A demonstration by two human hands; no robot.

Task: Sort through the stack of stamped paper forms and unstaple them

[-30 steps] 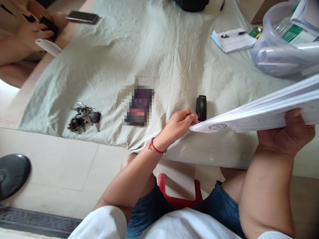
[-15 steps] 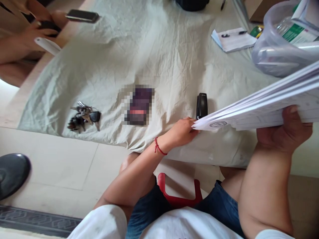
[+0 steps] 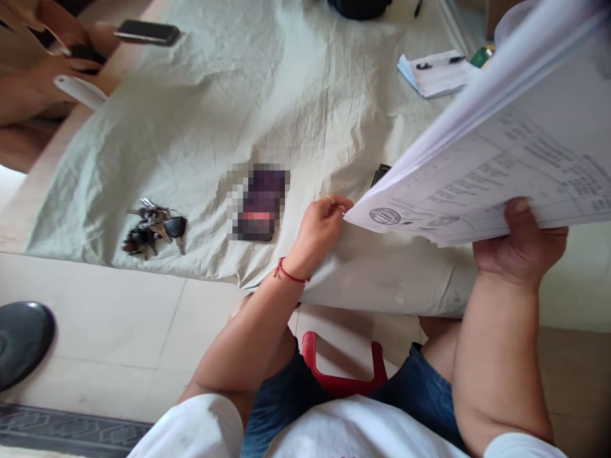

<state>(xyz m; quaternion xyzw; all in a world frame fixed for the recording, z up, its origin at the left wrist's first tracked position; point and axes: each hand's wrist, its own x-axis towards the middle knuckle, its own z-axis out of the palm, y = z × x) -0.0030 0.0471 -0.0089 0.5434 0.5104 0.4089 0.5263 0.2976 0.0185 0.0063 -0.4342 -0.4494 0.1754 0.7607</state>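
A stack of printed paper sheets [image 3: 482,172] is held tilted above the cloth, its front face turned toward me, with round stamps near the left corner. My right hand [image 3: 520,245] grips the lower edge, thumb on the front and fingers behind. At the left corner, my left hand [image 3: 324,219] has its fingertips pinched on the papers; a red string bracelet circles that wrist. Behind the papers lies a black stapler [image 3: 380,174], mostly hidden. To the left of my left hand is a phone [image 3: 260,203], its picture blurred into blocks.
A bunch of keys [image 3: 155,227] lies on the cloth-covered table [image 3: 205,127]. At the far left are another person's hands [image 3: 52,79], near a dark phone-like object [image 3: 147,32]. Farther back is a notepad [image 3: 442,75]. A red stool [image 3: 341,381] shows between my knees.
The papers have tilted up so their printed face shows more, covering most of the stapler and the plastic basket. My left hand has moved up and left with the corner; my right hand shifted left.
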